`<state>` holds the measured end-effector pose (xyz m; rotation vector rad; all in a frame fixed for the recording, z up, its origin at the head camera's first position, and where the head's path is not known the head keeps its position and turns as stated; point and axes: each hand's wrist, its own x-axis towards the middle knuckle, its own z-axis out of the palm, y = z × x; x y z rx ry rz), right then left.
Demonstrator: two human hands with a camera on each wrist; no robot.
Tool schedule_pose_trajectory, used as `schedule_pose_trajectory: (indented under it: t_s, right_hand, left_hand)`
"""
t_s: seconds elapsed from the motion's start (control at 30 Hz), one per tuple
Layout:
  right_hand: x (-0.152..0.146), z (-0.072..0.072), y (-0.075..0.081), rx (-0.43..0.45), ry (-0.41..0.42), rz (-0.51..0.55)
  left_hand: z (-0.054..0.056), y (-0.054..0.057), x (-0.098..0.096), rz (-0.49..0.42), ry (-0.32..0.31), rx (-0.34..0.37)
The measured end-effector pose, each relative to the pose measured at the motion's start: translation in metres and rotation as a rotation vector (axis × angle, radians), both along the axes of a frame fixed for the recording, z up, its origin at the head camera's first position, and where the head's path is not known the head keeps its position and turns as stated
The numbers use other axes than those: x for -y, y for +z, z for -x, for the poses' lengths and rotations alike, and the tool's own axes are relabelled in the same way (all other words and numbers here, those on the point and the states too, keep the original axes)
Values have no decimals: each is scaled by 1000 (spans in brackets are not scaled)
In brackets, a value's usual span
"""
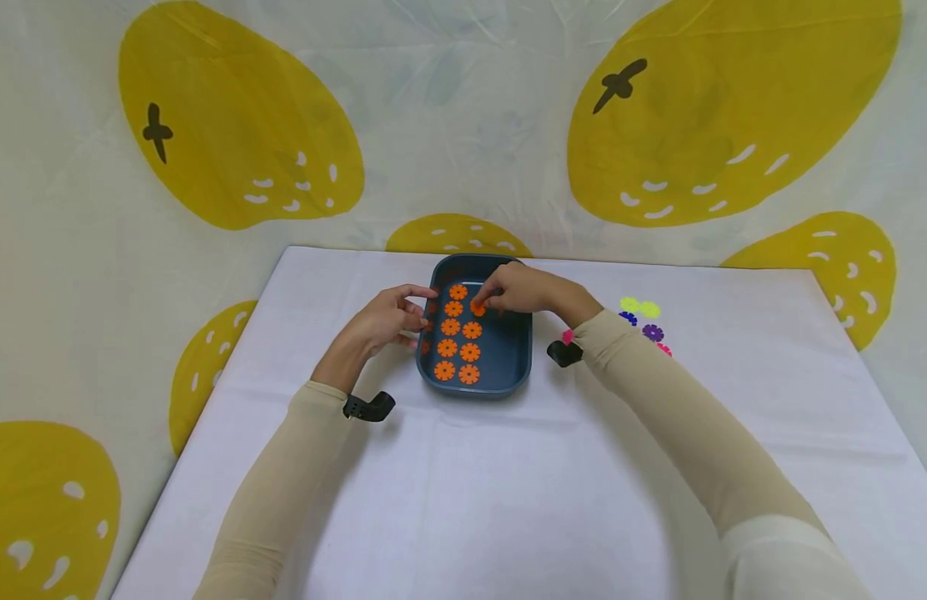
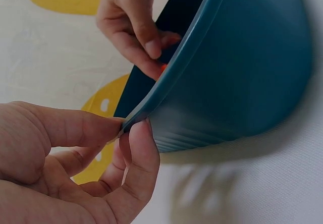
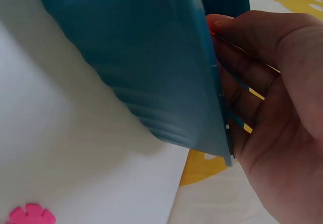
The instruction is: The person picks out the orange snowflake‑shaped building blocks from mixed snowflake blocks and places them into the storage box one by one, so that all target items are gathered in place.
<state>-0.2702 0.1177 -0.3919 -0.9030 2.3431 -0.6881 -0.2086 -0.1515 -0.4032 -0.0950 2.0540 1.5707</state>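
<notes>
A dark blue rectangular tray stands on the white table, with orange notched flower-shaped discs laid in two columns on its floor. At the tray's left side, my left hand pinches the rim between thumb and fingers, as the left wrist view shows on the tray wall. Over the tray's inside, my right hand pinches an orange disc at the upper end of the right column. The right wrist view mostly hides that disc behind the tray wall.
Right of the tray lie loose discs: yellow ones, a dark blue one, a purple one and pink ones, partly behind the right forearm. A fabric backdrop with yellow fruit shapes rises behind the table.
</notes>
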Motion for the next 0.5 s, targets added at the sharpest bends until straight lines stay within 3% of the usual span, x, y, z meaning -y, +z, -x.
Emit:
schedule_pose_trajectory:
  t_s: [0.5]
  right_hand:
    - [10,-2,-2,-32,28,-70]
  left_hand:
    - [0,0,-1,-8,3,-2]
